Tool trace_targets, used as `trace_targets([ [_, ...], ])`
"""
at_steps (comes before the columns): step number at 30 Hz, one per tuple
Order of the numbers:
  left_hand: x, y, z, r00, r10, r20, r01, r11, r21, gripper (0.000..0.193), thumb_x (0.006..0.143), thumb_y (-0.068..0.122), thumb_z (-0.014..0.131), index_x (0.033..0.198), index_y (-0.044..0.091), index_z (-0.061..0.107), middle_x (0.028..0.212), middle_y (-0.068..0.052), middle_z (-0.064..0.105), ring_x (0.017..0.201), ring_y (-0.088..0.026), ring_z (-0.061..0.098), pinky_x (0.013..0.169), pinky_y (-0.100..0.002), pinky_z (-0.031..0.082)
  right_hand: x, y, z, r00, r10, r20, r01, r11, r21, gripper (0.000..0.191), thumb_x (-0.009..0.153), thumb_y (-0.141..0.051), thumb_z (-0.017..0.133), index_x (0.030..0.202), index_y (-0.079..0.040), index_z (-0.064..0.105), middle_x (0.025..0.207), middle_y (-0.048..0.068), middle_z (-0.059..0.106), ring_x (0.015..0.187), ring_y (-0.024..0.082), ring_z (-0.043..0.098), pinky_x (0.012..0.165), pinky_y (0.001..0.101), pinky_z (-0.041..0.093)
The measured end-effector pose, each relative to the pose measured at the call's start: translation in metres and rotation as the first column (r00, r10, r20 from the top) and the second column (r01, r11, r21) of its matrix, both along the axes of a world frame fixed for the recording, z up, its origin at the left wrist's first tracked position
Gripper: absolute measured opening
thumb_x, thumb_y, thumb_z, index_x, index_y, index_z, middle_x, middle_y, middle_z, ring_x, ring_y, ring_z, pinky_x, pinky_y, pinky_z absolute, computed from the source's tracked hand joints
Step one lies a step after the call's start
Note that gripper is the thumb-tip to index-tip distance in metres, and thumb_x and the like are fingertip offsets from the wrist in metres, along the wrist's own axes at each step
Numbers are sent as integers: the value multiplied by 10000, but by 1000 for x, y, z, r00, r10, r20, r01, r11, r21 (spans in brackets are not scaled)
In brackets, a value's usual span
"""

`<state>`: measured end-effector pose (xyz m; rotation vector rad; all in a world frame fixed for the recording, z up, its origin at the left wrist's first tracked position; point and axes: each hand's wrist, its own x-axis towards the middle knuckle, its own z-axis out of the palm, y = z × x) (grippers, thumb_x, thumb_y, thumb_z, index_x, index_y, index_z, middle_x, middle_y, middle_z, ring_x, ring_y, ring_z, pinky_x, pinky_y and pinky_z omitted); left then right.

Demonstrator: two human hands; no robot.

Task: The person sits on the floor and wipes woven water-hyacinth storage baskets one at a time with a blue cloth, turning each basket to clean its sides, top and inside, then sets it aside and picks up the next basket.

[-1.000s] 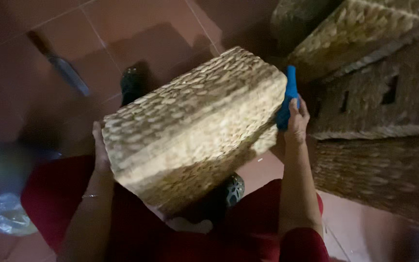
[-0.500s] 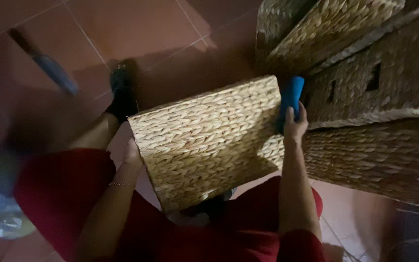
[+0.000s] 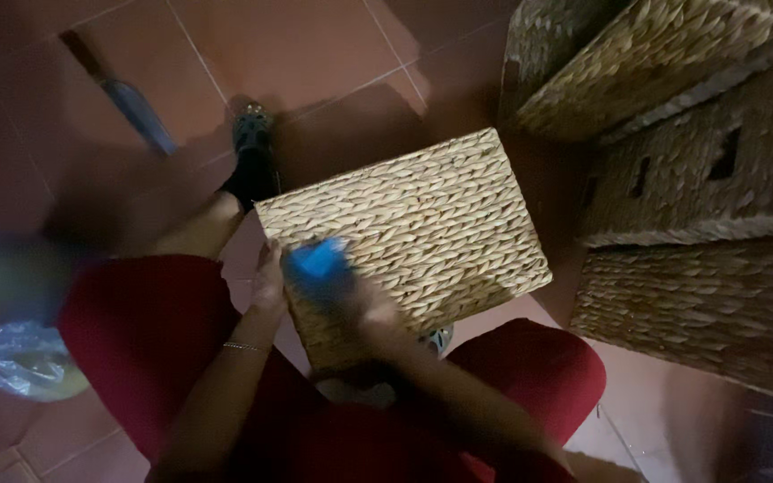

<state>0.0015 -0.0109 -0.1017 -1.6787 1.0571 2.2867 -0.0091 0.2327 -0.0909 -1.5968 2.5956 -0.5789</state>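
Observation:
A rectangular woven basket point(image 3: 422, 224) rests flat side up between my knees, above the red tile floor. My left hand point(image 3: 268, 277) presses against its near left edge. My right hand point(image 3: 364, 304), blurred with motion, is over the basket's near left part, shut on a blue object point(image 3: 315, 261) that lies against the weave. My legs in red cloth frame the basket on both sides.
Several more woven baskets point(image 3: 700, 179) are stacked at the right, some with handle holes. A dark shoe point(image 3: 250, 152) is on the floor beyond my left knee. A long blue-handled tool point(image 3: 127, 98) lies at upper left, a clear plastic bag point(image 3: 11, 353) at far left.
My right hand with the blue object has swept from the basket's right edge across to its near left part. The basket has settled flatter and the view has shifted.

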Motion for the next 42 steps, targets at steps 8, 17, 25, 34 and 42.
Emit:
trace_targets([
  [8,65,50,17,991,-67,-119,68,998,1,740,1010,576,411,1563,85,393,1396,-139,571,1205,-306,587,936,-416,529,-96,99,-12,958,-178,-225,217,963,160,688,916,-130,564,1578,-15,414,1255,291,634,951,362,640,925,507,562],
  [17,17,39,19,923,-227,-312,197,973,-124,785,1057,604,425,1707,179,303,1435,-360,349,1267,-522,316,958,-604,313,-152,156,39,344,-916,-206,939,333,86,659,943,-223,659,1575,-187,475,1341,259,511,1220,468,501,1034,563,463],
  [25,-3,40,-14,804,7,-595,91,987,134,715,1057,548,397,1614,108,306,1493,-189,405,1240,-359,482,978,-509,434,16,-6,-11,961,-276,-3,276,961,25,648,936,-177,601,1573,-160,482,1336,234,553,1204,428,537,1004,540,488],
  [34,4,64,4,865,-161,-475,-56,910,-410,707,1093,555,333,1509,-3,456,1503,-176,526,1321,-273,522,1105,-375,411,-113,140,1,842,-424,-333,501,843,193,643,929,-125,535,1570,-130,489,1330,206,600,1186,383,578,971,514,516],
  [42,3,65,3,894,-228,-386,-37,820,-572,706,1085,557,294,1411,-22,533,1353,-169,626,1224,-284,588,1065,-377,454,-134,184,34,314,-855,-412,945,326,44,637,873,-413,667,1457,-189,548,1249,282,584,1044,441,578,763,536,533],
])
